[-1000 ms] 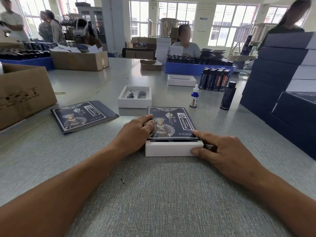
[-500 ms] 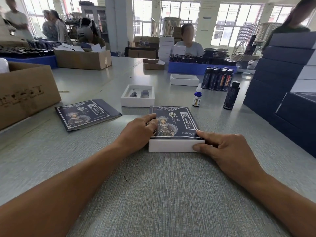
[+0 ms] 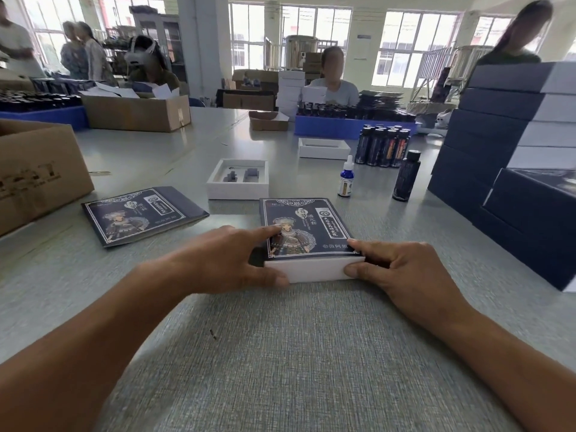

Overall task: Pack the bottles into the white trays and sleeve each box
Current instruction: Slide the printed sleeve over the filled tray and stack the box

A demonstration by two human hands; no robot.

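Observation:
A white box (image 3: 314,269) lies in front of me with a dark printed sleeve (image 3: 304,224) covering nearly all of it; only the near white end shows. My left hand (image 3: 224,260) grips its left side, forefinger on top and thumb at the near corner. My right hand (image 3: 402,269) pinches its right near corner between thumb and forefinger. An empty white tray (image 3: 237,190) with grey inserts sits behind it. A flat spare sleeve (image 3: 141,215) lies to the left. A blue dropper bottle (image 3: 345,179), a dark bottle (image 3: 405,177) and a cluster of dark bottles (image 3: 383,148) stand at the right.
Stacked dark sleeved boxes (image 3: 511,157) rise at the right. Another white tray (image 3: 324,148) and a blue crate (image 3: 339,126) of bottles sit further back. A cardboard carton (image 3: 34,173) stands at the left. People sit and stand beyond the table.
The sleeve has slid nearer along the white box, leaving less white showing. My left thumb has come round to the box's near corner, and both hands now grip its sides.

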